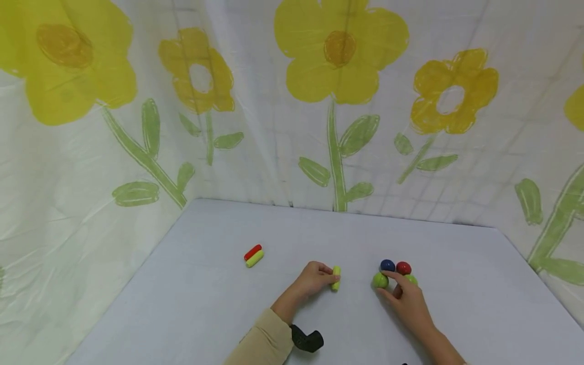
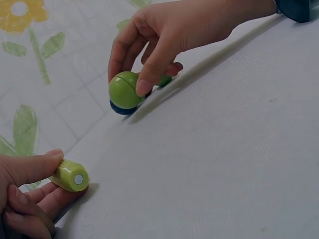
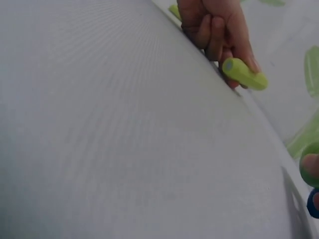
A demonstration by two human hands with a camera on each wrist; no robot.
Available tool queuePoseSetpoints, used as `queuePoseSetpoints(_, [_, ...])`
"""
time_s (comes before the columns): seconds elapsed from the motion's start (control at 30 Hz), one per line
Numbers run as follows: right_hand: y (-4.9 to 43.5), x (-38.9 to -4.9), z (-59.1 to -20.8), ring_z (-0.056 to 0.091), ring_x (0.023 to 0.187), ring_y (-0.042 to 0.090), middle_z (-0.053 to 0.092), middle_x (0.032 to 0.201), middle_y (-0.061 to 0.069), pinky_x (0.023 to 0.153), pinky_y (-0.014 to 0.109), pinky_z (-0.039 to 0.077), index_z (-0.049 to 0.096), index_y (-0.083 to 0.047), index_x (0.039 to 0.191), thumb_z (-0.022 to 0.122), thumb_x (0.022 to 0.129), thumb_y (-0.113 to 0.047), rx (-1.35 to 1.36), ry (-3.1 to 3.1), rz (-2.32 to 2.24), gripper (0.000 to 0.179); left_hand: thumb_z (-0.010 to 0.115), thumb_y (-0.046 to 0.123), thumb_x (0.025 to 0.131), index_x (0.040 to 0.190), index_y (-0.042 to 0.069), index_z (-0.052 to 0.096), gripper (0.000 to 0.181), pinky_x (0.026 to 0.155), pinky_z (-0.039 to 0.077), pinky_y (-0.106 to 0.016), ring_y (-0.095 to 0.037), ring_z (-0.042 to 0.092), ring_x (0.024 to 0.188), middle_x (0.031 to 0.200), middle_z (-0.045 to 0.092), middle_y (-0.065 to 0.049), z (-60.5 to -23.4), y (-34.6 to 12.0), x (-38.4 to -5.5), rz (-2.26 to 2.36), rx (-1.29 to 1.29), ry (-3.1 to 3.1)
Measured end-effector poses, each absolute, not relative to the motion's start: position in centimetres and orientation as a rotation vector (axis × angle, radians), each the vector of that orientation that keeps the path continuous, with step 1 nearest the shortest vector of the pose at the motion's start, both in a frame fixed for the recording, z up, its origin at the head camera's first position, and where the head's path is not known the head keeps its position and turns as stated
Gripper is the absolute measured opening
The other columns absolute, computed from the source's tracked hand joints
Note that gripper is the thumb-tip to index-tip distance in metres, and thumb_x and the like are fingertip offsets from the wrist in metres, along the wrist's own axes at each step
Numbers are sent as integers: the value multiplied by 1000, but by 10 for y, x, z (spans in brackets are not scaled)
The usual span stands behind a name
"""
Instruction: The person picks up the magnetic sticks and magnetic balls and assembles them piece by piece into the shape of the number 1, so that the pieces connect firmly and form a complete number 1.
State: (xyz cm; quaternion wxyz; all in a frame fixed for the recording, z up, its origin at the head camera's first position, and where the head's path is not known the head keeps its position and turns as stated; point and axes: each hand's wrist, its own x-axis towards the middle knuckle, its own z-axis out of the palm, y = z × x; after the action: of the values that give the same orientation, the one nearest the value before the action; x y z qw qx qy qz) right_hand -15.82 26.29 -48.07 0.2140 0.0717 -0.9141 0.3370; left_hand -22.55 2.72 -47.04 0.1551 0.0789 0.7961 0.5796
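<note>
My left hand (image 1: 315,279) pinches a yellow-green rod (image 1: 336,278) between thumb and fingers. A round grey spot shows on the rod's end face (image 2: 78,179) in the left wrist view. To the right, my right hand (image 1: 408,304) holds a glossy green ball (image 1: 380,280) between thumb and fingertips. Right by that ball sits a blue ball (image 1: 387,265), with a red ball (image 1: 403,268) beside it. A second green ball (image 1: 411,279) is partly hidden behind the right hand. The right wrist view catches only part of the held ball (image 3: 309,174) at its edge.
A red rod (image 1: 253,252) and another yellow-green rod (image 1: 254,258) lie side by side on the white table (image 1: 205,304), left of the hands. A black angled object (image 1: 307,339) sits at the left sleeve. Behind the table hangs a flower-printed curtain (image 1: 255,152).
</note>
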Motion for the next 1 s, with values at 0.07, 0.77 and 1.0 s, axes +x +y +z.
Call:
queuePoseSetpoints(0.07, [258, -162, -480, 39, 57, 4, 43, 63, -7, 49, 22, 36, 66, 1, 113, 81, 75, 0, 192, -2558, 970, 41, 74, 11, 86, 94, -6, 65, 20, 67, 46, -26, -13, 57, 76, 83, 67, -7, -470, 27, -225, 1650, 215, 2282])
queuePoseSetpoints(0.77, [218, -208, -480, 40, 52, 4, 46, 58, -7, 47, 23, 37, 66, -1, 119, 77, 82, -2, 307, -2553, 1132, 39, 72, 10, 88, 94, -6, 65, 19, 66, 45, -25, -11, 55, 74, 82, 66, -5, -471, 24, -225, 1697, 207, 2267])
queuePoseSetpoints(1.0, [209, -221, -474, 41, 52, 5, 48, 58, -5, 47, 23, 36, 65, -2, 120, 76, 82, -2, 333, -2554, 1176, 39, 72, 11, 88, 95, -6, 65, 20, 65, 45, -25, -11, 55, 74, 82, 67, -6, -470, 24, -223, 1693, 213, 2278])
